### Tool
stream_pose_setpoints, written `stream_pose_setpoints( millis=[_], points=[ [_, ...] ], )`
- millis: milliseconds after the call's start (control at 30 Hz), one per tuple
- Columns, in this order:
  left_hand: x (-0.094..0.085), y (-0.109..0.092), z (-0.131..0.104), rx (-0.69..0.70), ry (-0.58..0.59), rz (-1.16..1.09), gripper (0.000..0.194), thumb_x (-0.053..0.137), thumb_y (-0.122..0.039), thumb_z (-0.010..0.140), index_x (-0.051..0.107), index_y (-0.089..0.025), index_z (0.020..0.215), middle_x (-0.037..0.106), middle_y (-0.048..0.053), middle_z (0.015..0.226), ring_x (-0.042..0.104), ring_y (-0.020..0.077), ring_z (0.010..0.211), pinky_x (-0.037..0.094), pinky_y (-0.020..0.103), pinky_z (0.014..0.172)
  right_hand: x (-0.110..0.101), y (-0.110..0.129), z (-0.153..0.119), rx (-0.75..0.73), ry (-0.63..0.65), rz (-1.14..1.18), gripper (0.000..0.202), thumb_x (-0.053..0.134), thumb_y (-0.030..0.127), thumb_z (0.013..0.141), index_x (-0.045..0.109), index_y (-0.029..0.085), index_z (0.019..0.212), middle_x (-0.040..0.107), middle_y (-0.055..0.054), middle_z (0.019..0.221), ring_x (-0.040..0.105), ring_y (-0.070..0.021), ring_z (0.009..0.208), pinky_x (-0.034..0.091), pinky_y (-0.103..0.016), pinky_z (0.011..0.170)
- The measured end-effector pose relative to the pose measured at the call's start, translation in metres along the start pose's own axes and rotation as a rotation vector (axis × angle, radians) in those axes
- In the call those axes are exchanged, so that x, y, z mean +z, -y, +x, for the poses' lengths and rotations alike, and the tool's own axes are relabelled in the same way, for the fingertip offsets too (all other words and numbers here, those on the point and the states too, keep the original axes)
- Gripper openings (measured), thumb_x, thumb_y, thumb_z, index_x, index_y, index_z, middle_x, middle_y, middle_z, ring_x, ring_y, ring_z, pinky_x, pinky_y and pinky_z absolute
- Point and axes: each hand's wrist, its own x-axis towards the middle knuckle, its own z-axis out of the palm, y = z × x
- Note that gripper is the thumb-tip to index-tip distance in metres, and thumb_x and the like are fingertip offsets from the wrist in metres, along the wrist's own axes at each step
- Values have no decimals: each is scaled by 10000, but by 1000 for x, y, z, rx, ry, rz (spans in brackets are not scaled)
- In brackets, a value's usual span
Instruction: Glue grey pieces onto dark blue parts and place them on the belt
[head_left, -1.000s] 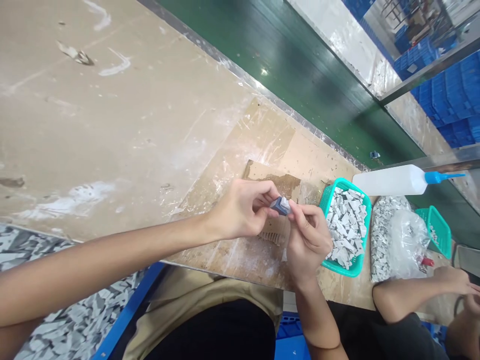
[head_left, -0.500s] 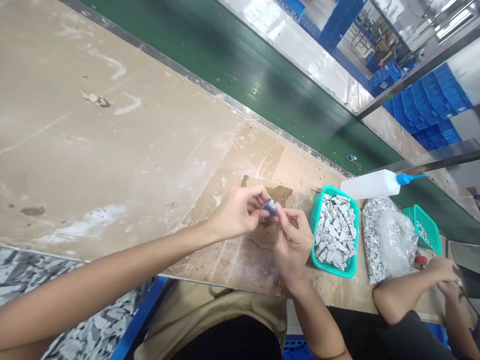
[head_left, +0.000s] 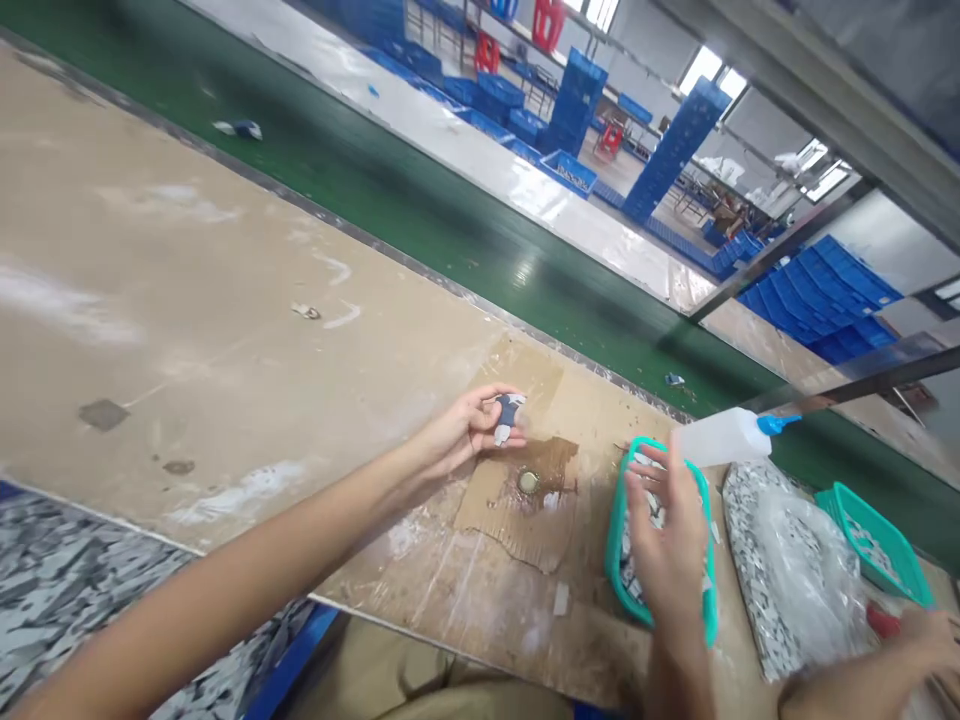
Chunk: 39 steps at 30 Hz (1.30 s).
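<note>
My left hand (head_left: 476,425) is closed on a small dark blue and white piece (head_left: 508,410), held above a torn sheet of cardboard (head_left: 487,505). A wet brown stain with a round pale spot (head_left: 529,482) shows on the cardboard. Over a green plastic basket (head_left: 616,545), my right hand (head_left: 670,525) has its fingers apart and nothing visible in them. Small white and grey pieces (head_left: 645,465) fill the basket, partly hidden behind that hand. One pale piece (head_left: 561,600) lies on the table between the cardboard and the basket.
A white bottle with a blue nozzle (head_left: 720,437) lies behind the basket. To the right are a clear bag of pieces (head_left: 806,570), another green basket (head_left: 896,550) and a co-worker's blurred arm (head_left: 862,675). A green belt (head_left: 420,240) runs along the far table edge.
Both hands were together on the small piece. My right hand has let go and moved right over the basket, while the left keeps the piece. The view has shifted, showing more background.
</note>
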Motion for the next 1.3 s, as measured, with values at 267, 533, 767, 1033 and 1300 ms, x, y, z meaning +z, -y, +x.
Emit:
stream_pose_setpoints(
  millis=[267, 533, 767, 1033, 1300],
  points=[
    [-1, -13, 7, 23, -246, -63, 355, 476, 92, 711, 587, -110, 980, 598, 10, 639, 681, 179, 530, 658, 298, 580, -41, -83, 35, 283, 20, -257, 677, 499, 569, 825, 687, 88, 1264, 724, -111, 789, 659, -263, 692, 489, -370, 698],
    [0, -15, 11, -40, -312, -16, 415, 417, 118, 715, 567, -101, 1035, 633, 48, 657, 674, 158, 521, 643, 238, 561, -35, -102, 34, 252, 110, -171, 532, 452, 477, 891, 736, 112, 1154, 496, 32, 524, 473, -162, 495, 387, -275, 520],
    [11, -10, 6, -58, -232, -64, 420, 410, 93, 800, 576, -71, 1149, 654, 87, 744, 695, 159, 598, 652, 239, 605, -37, -113, 29, 195, 91, -177, 449, 439, 403, 920, 739, 141, 1128, 553, 0, 608, 515, -180, 556, 450, -313, 608],
    [-12, 3, 5, -94, 10, -1, 237, 547, -27, 866, 619, -78, 1086, 644, 75, 750, 693, 160, 635, 639, 229, 622, -33, -124, 19, 78, 138, -313, 414, 477, 362, 924, 649, 180, 1254, 635, -117, 1113, 601, -278, 1076, 486, -432, 952],
    [-27, 9, 18, -99, 30, 33, 149, 624, -86, 820, 610, -138, 959, 594, 26, 636, 624, 143, 493, 516, 164, 397, -31, -133, 16, 41, 237, -400, 400, 452, 285, 930, 655, 197, 1263, 650, -95, 1180, 588, -268, 1122, 469, -407, 988]
  ],
)
